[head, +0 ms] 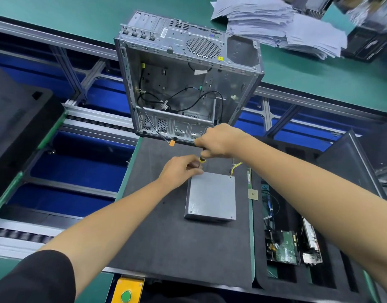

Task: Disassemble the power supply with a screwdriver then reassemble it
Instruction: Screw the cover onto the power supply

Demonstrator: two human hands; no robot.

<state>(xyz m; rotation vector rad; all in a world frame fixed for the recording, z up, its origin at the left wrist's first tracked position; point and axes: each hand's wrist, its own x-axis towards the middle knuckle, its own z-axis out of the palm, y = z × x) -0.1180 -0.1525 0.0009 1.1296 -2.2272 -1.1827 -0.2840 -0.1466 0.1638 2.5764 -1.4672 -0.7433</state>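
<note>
Starting at the left, we see one black foam block (17, 119) resting over a conveyor frame with blue panels below. At the bottom edge sits one yellow plate carrying one green button (125, 296). In the centre lies one dark grey mat (166, 237). Two bare forearms reach forward over it.

Our left hand (179, 169) has its fingers curled, the thumb and fingertips pinching the lower part of one screwdriver (202, 158) with a yellow and black handle. Our right hand (218, 139) is closed in a fist around the top of that handle. The tip is hidden behind the left fingers, at the far left corner of one grey metal power supply (211, 196), which lies flat on the mat. A bundle of coloured wires (235, 168) leaves its far right corner.

Beyond the hands stands one open computer case (188, 79), its inside facing us, with black cables inside.

To the right, one black tray (286, 278) holds one hard drive (283, 248); its other parts are unclear. At the top right, stacks of white paper (275, 25) lie on the green bench.
</note>
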